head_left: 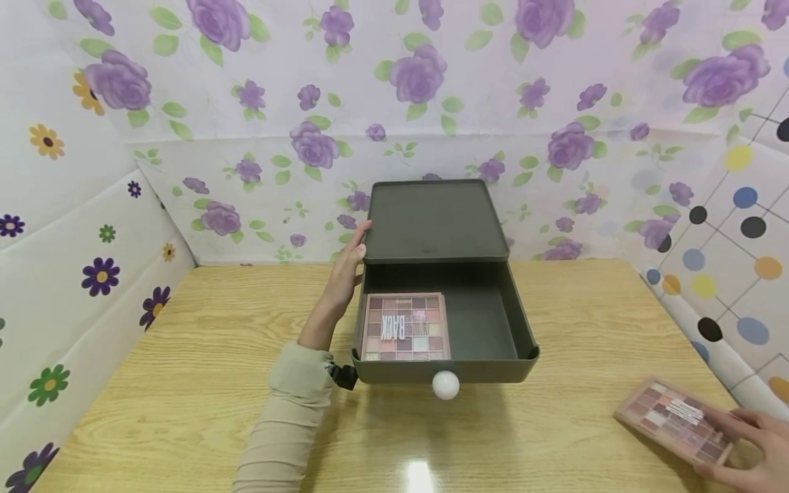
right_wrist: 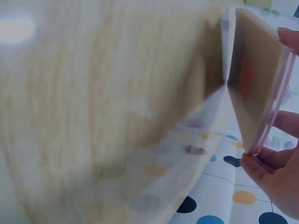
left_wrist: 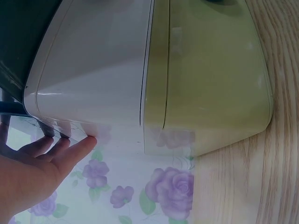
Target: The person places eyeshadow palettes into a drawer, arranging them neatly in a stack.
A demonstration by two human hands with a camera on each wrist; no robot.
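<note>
The left hand [head_left: 345, 270] rests with straight fingers against the side of the drawer box [head_left: 434, 222] at frame centre — likely steadying it. At lower right, the right hand [head_left: 755, 445] pinches an eyeshadow palette [head_left: 674, 418] above the table [head_left: 185, 383]; another palette [head_left: 405, 327] lies in the open drawer [head_left: 487, 329].

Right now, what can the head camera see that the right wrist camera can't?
Only the head view shows the dark drawer box with its drawer pulled out, a palette lying inside, the white knob, and the left hand on the box's side. Only the right wrist view shows the held palette's plain underside. Both show the right hand holding the second palette and the wooden table.
</note>
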